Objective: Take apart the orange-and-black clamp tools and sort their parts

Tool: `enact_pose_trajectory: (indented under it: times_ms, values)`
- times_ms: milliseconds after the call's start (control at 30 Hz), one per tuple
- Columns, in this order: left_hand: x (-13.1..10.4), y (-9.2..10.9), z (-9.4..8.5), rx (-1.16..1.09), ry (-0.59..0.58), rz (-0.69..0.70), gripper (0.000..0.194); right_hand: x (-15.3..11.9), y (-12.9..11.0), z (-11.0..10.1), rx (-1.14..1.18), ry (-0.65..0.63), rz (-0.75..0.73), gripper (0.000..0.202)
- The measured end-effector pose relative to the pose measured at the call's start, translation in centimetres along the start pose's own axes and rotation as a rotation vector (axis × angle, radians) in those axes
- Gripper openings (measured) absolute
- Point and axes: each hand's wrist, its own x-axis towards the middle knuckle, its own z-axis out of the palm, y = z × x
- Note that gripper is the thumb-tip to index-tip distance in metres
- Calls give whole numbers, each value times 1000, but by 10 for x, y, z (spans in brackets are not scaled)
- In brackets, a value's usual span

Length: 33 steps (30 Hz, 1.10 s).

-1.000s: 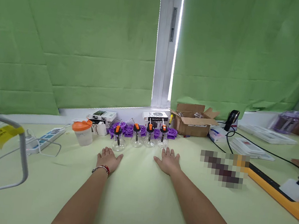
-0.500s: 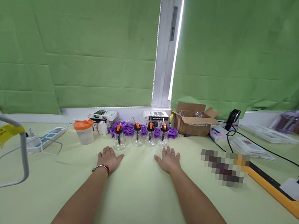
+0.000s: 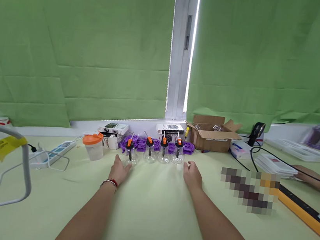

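Several clear round-bottomed bottles stand in a row, each with a black and orange lid and a thin pale stick rising behind it. My left hand [image 3: 119, 169] is open beside the leftmost bottle [image 3: 131, 159]. Its thumb lies by the base, and whether it touches I cannot tell. To the right of the rightmost bottle [image 3: 177, 156] is my right hand [image 3: 192, 175], open, turned on its side and apart from the glass. Between them stand a second bottle [image 3: 149, 156] and a third bottle [image 3: 164, 156]. Purple openwork pieces [image 3: 141, 144] lie behind the row.
On the left are an orange-lidded cup [image 3: 94, 150], a power strip [image 3: 61, 151] and a bent grey metal frame [image 3: 27, 173]. A cardboard box [image 3: 213, 142] sits back right. Farther right lie white plastic cases [image 3: 274, 165], another person's arm [image 3: 317, 179] and a yellow-black bar [image 3: 299, 205].
Both my hands have turned from lying flat to standing more on edge beside the outer bottles. Another person's arm has come in at the right. The view has shifted slightly.
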Motion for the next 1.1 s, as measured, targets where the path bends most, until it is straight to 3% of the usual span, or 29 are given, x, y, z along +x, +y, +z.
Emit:
enact_pose_trajectory:
  times_ms: [133,267,500,600,700,733,833,900,1100]
  values:
    - [17,13,1,-156,93,-3,88,6,5,-2,70,34,71,44]
    - [26,22,5,-304,89,-37,70,5,6,-1,69,25,25,44]
    - [-4,39,0,-680,-18,-173,49,-1,-1,-6,258,6,-47,40]
    - [-32,54,-7,-889,-194,-161,42,-12,-14,-8,543,-188,-96,38]
    - [-66,70,-12,-1056,-368,-90,38,-35,-35,-11,904,-596,-6,43]
    - [-77,74,-13,-1204,-454,-60,38,-43,-42,-12,1002,-723,45,49]
    - [-99,80,-14,-1387,-642,2,38,-64,-58,-13,1173,-1002,66,55]
    - [-102,77,-17,-1334,-682,16,39,-69,-60,-13,1203,-1045,48,49]
    - [-80,58,-31,-1174,-537,-2,38,-59,-50,-10,1155,-986,62,46]
